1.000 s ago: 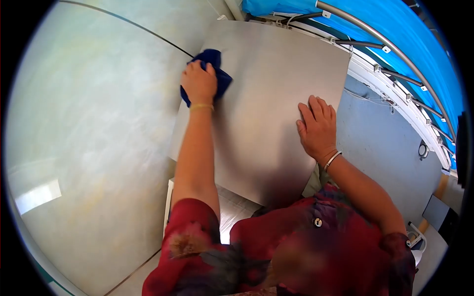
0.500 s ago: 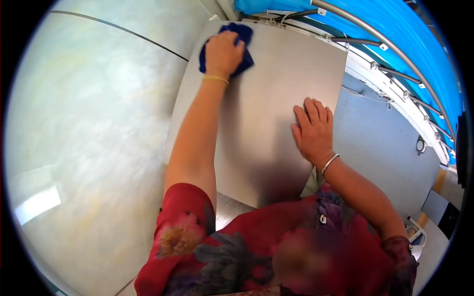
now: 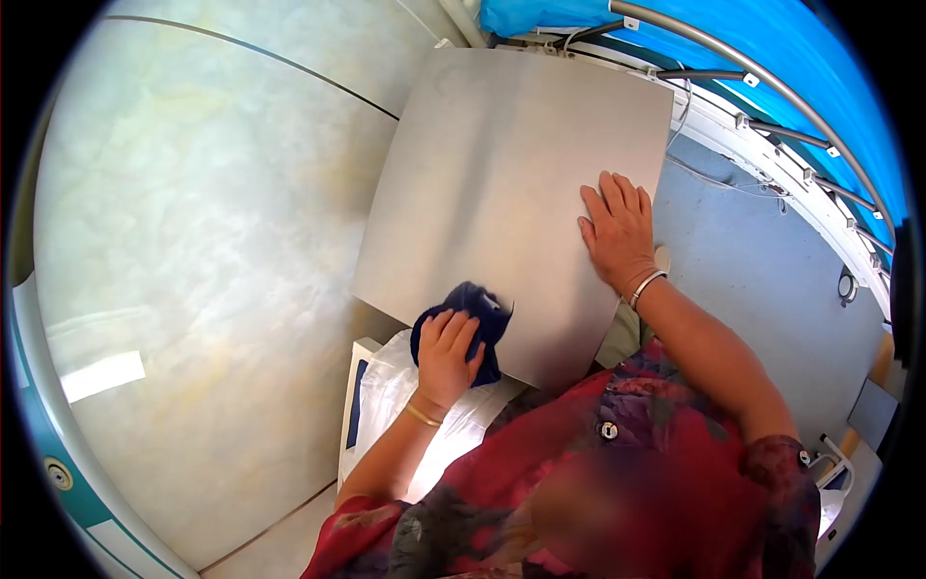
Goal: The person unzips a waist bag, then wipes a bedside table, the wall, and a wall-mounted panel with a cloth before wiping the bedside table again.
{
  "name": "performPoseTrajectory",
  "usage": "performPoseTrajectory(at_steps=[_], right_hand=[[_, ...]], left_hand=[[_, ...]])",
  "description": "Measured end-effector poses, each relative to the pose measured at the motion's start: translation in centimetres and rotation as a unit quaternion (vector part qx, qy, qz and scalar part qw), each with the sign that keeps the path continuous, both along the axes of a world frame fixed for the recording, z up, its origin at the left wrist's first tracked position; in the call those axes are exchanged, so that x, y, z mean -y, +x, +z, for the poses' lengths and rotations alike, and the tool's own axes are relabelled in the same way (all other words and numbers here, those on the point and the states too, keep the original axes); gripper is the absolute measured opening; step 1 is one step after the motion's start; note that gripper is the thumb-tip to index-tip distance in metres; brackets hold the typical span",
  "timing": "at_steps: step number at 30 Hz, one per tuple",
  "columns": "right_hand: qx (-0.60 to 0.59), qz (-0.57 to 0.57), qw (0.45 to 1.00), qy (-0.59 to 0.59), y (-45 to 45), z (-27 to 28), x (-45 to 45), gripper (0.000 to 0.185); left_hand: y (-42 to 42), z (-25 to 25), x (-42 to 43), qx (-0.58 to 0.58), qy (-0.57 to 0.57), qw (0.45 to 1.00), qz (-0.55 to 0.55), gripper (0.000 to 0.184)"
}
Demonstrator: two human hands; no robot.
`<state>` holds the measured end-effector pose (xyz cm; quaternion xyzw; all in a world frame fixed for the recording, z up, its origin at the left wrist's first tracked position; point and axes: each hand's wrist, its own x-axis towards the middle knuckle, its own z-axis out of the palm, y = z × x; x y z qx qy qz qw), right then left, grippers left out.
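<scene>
A flat grey-beige panel lies in front of me. My left hand presses a dark blue cloth against the panel's near left edge, its fingers bent over the cloth. Part of the cloth hangs past that edge. On the panel's right side rests my right hand, palm down with its fingers spread, holding nothing.
A pale marbled wall stands at the left. White plastic sheeting lies below the panel's near edge. Beyond its right side are grey floor, a white frame with metal bars and blue sheeting.
My left hand has brought the blue cloth from the panel's far left part down to its near edge. My right hand has stayed at nearly the same place on the panel.
</scene>
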<state>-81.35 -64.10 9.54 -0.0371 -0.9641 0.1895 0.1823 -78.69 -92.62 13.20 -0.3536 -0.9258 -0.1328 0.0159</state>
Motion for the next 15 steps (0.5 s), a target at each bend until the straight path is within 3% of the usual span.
performPoseTrajectory(at_steps=[5, 15], right_hand=[[0.016, 0.004, 1.000, -0.005, -0.1, 0.1, 0.0, 0.040], [0.010, -0.001, 1.000, 0.004, -0.2, 0.3, 0.0, 0.039]], left_hand=[[-2.9, 0.2, -2.3, -0.001, -0.008, 1.000, 0.002, 0.031], [-21.3, -3.4, -11.1, -0.157, 0.043, 0.983, -0.085, 0.018]])
